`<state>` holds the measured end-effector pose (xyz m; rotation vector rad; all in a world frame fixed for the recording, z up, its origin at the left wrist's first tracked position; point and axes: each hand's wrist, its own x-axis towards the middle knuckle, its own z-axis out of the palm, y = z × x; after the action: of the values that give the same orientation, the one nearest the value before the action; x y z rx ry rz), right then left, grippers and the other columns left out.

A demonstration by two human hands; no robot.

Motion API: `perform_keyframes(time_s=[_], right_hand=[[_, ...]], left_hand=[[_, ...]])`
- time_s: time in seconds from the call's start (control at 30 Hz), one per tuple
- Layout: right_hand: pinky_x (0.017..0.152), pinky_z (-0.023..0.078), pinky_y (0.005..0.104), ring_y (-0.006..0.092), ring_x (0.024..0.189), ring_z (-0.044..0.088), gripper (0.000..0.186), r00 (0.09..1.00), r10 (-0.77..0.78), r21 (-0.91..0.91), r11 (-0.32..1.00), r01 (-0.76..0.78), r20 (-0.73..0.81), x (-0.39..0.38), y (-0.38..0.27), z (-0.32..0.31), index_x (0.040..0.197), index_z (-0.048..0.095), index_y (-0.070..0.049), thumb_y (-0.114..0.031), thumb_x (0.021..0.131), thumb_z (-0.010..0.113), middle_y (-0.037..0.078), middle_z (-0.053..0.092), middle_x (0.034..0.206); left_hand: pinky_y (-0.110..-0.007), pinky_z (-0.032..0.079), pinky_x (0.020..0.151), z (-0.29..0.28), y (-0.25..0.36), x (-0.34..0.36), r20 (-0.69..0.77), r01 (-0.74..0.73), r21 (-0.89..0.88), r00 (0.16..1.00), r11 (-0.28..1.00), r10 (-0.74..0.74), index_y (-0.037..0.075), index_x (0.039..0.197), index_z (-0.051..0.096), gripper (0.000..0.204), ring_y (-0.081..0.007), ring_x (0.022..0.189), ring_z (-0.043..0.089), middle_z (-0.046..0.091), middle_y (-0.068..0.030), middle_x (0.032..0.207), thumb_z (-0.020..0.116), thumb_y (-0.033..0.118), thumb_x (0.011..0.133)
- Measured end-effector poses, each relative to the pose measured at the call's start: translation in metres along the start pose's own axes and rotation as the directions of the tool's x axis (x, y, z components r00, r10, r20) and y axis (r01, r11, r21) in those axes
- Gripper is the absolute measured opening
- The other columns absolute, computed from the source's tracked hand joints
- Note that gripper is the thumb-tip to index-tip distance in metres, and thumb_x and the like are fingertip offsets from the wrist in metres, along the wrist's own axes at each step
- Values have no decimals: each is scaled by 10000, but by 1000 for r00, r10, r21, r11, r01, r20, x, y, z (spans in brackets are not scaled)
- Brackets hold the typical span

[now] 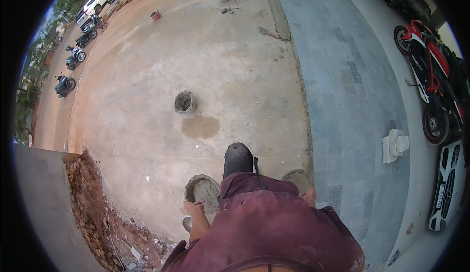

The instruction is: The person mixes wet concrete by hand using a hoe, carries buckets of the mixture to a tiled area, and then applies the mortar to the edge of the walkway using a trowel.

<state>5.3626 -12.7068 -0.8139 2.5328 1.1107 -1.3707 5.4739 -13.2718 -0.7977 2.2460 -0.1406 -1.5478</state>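
Head view: at lower centre, our left hand pinches the rim of the left bucket; our right hand meets the right bucket, its grip too hidden to tell. We think slipping fingers or uneven tilting could spill mix onto the concrete floor. Grey wet-looking mix fills the left bucket; the right's contents, partly covered, look grey too.

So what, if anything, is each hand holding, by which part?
Left hand holds left bucket, right hand right bucket, by near edges; rim or handle unclear.
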Motion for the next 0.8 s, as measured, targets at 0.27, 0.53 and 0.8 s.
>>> perform_keyframes(time_s=[0.27,0.53,0.8], right_hand=[[524,400,366,188,643,424,305,959,-202,187,968,166,197,-128,-119,201,1160,525,-2,-192,936,610,113,490,942],[491,396,363,185,539,388,314,954,-297,90,952,292,47,-265,-253,388,1131,550,4,-194,911,654,96,478,783],[467,444,375,177,501,447,305,879,-383,-40,911,410,284,-409,-360,627,1070,567,11,-200,896,701,92,488,723]], left_hand=[[-326,347,563,288,1,-69,93,47,82,994,996,-54,201,946,518,415,-157,579,340,400,1,767,433,607,953],[-258,315,475,528,-2,-116,239,-19,218,970,976,-34,213,1194,577,481,-133,538,362,570,-14,944,456,623,973],[-298,392,463,764,22,-192,399,-191,328,916,925,48,119,1147,529,590,-153,516,390,482,-43,795,462,683,986]])
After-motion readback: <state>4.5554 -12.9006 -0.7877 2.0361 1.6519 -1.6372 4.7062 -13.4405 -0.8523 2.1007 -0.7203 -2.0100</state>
